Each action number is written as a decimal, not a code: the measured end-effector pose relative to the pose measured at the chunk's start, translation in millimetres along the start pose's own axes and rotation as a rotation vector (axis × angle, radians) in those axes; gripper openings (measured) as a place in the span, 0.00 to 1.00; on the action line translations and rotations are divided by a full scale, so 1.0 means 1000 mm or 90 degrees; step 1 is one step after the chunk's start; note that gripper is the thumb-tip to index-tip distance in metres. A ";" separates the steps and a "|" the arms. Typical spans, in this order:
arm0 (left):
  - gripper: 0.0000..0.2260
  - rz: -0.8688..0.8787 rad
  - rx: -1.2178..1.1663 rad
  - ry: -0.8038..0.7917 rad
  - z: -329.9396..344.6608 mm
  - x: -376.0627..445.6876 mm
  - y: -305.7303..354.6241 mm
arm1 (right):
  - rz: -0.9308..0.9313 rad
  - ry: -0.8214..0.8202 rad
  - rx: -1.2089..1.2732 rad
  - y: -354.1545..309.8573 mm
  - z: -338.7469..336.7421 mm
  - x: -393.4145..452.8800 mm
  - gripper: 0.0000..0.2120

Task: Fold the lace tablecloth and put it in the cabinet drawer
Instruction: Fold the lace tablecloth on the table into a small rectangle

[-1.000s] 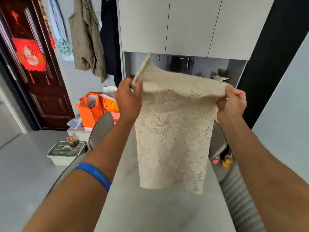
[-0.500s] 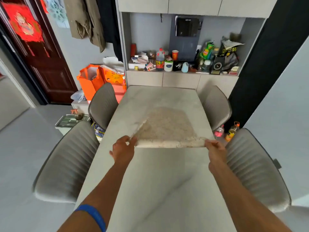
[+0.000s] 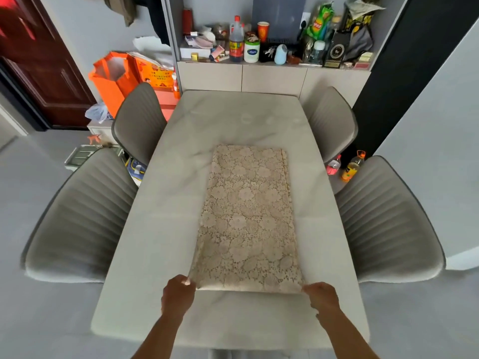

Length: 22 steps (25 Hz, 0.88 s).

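The beige lace tablecloth [image 3: 247, 216], folded into a long strip, lies flat on the pale marble table [image 3: 166, 208], running away from me. My left hand [image 3: 178, 295] pinches its near left corner. My right hand [image 3: 322, 297] pinches the near right corner. The near edge is a rounded fold lying on the tabletop. At the far end of the table stands the cabinet [image 3: 272, 79] with three closed beige drawer fronts below a cluttered shelf.
Four grey chairs flank the table, two on the left [image 3: 77, 218] and two on the right [image 3: 386, 218]. Orange bags [image 3: 114, 79] and a box sit on the floor at the back left. Bottles [image 3: 352, 167] stand on the floor at the right.
The cloth was held up hanging in the air, then lowered and spread out along the table. Both hands pulled back toward me with the near corners.
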<state>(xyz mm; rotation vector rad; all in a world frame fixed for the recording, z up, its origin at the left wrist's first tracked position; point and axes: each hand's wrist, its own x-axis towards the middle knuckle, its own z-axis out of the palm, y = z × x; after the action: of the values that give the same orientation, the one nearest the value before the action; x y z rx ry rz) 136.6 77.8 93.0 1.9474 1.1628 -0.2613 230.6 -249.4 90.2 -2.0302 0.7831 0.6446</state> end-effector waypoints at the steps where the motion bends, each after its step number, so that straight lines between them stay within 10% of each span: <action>1: 0.08 -0.013 -0.007 -0.025 0.001 0.006 -0.002 | 0.027 -0.017 0.027 0.002 0.004 -0.002 0.09; 12: 0.05 0.005 -0.178 -0.104 0.016 0.104 0.048 | -0.097 0.114 0.158 -0.078 0.073 0.060 0.14; 16: 0.06 0.081 -0.145 0.020 0.003 0.140 0.088 | -0.149 0.081 0.159 -0.124 0.069 0.089 0.13; 22: 0.21 0.226 -0.119 -0.191 -0.029 0.107 0.034 | -0.242 -0.053 0.080 -0.063 0.020 0.060 0.13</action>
<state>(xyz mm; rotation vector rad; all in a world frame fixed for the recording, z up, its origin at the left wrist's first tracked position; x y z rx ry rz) 216.6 159.3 70.9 1.8344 0.6124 -0.2360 313.6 -221.6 72.3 -1.9514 0.3641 0.4459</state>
